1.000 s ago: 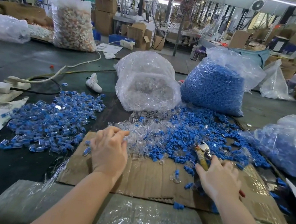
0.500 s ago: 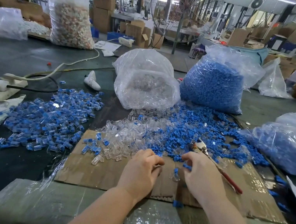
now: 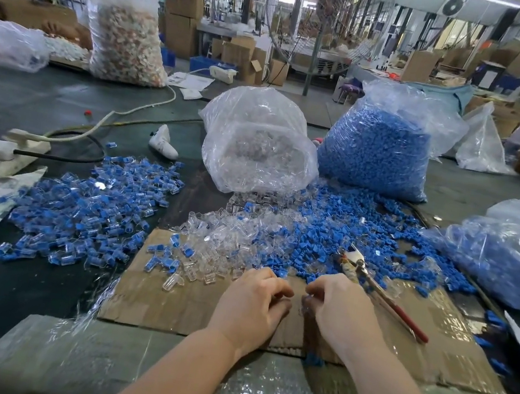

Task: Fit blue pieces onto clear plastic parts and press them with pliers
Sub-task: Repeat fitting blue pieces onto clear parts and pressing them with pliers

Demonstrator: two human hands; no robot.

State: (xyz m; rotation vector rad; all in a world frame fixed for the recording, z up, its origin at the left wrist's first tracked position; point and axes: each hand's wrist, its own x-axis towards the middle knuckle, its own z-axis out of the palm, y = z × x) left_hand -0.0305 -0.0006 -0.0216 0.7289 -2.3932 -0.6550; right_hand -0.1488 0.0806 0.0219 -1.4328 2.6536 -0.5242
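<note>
Head view: both hands are brought close together over a cardboard sheet. The left hand is seen with fingers curled inward; what they pinch cannot be told. The right hand is curled too, and something small and clear appears at its fingertips — too blurred to name. Pliers with red handles are laid on the cardboard just beside the right hand, ungripped. Loose clear plastic parts and blue pieces are heaped just beyond the hands. Finished blue-and-clear assemblies are piled to the left — well apart from the hands.
</note>
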